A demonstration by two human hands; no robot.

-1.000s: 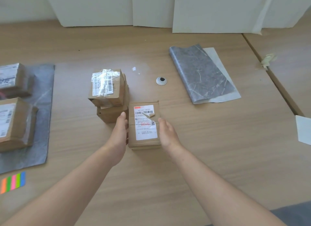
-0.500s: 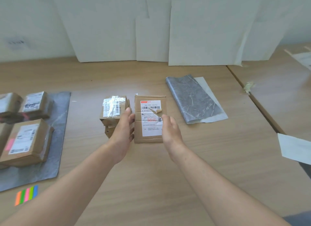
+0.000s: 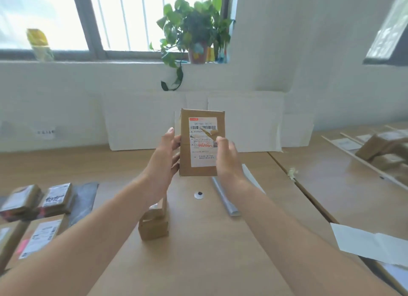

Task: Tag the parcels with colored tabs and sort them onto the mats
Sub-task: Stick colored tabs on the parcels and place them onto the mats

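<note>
A brown cardboard parcel (image 3: 199, 128) with a white, partly torn shipping label is held upright in the air, well above the table. My left hand (image 3: 164, 159) grips its left edge and my right hand (image 3: 228, 157) grips its right edge, fingers curled behind it. Below my left forearm a stack of two more brown parcels (image 3: 153, 224) stands on the wooden table. Several labelled parcels (image 3: 39, 234) lie on the dark grey mat (image 3: 85, 196) at the left. A second grey mat (image 3: 224, 198) lies right of centre, mostly hidden by my right arm.
A small round disc (image 3: 199, 195) lies on the table (image 3: 209, 251) between the mats. White paper (image 3: 371, 246) lies at the right edge. More boxes (image 3: 384, 149) sit on the neighbouring table at far right. White boards lean on the wall; a plant (image 3: 194, 28) stands on the windowsill.
Both hands have lifted the parcel off the table up to eye level, label facing me. The view has tilted upward, now showing the wall, window and plant.
</note>
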